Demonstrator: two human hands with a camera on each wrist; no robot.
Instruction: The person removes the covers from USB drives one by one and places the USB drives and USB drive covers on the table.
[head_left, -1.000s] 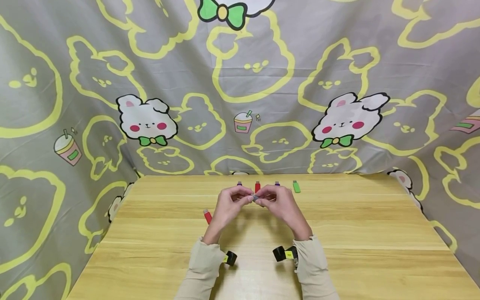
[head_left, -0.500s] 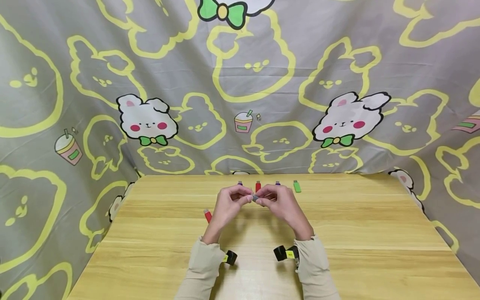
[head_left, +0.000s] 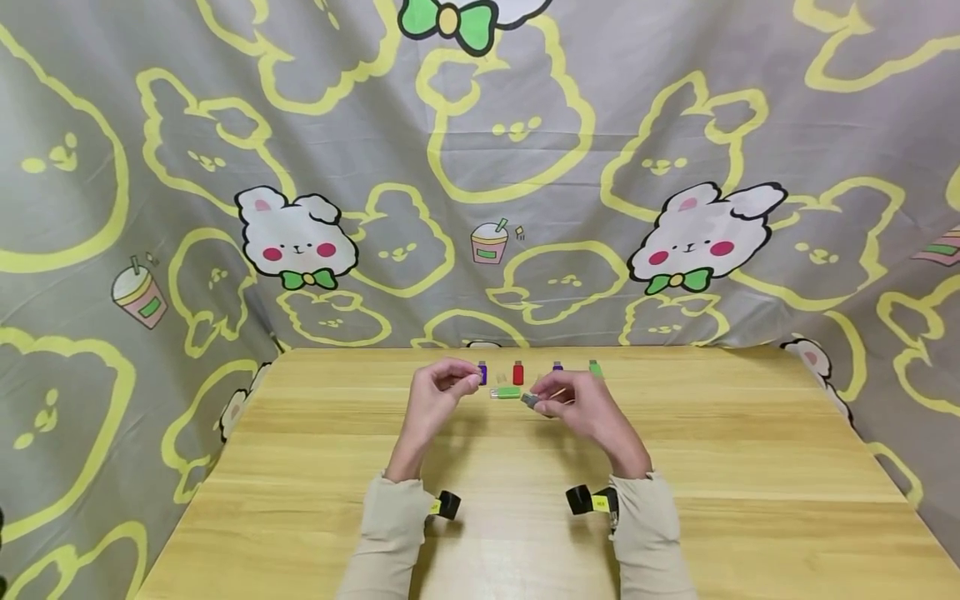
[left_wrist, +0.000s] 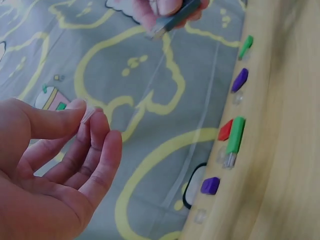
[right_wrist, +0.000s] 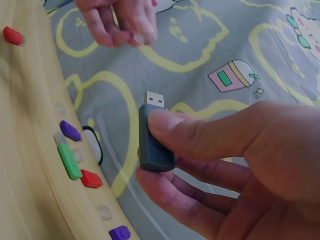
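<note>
- Rabbit-patterned grey cloth [head_left: 468, 179] hangs behind a wooden counter [head_left: 735, 467].
- Dark grey USB stick [right_wrist: 156, 142] (its metal plug bare): held above the counter between thumb and fingers of the right grip [head_left: 588, 408].
- Left grip [head_left: 435, 400], apart from it, pinches a small clear cap [left_wrist: 88, 115].
- Green stick [head_left: 509, 392], lying on the counter.
- Beyond it, a row: purple stick [head_left: 483, 374], red stick [head_left: 518, 374], second purple stick [head_left: 557, 367], second green stick [head_left: 596, 367].
</note>
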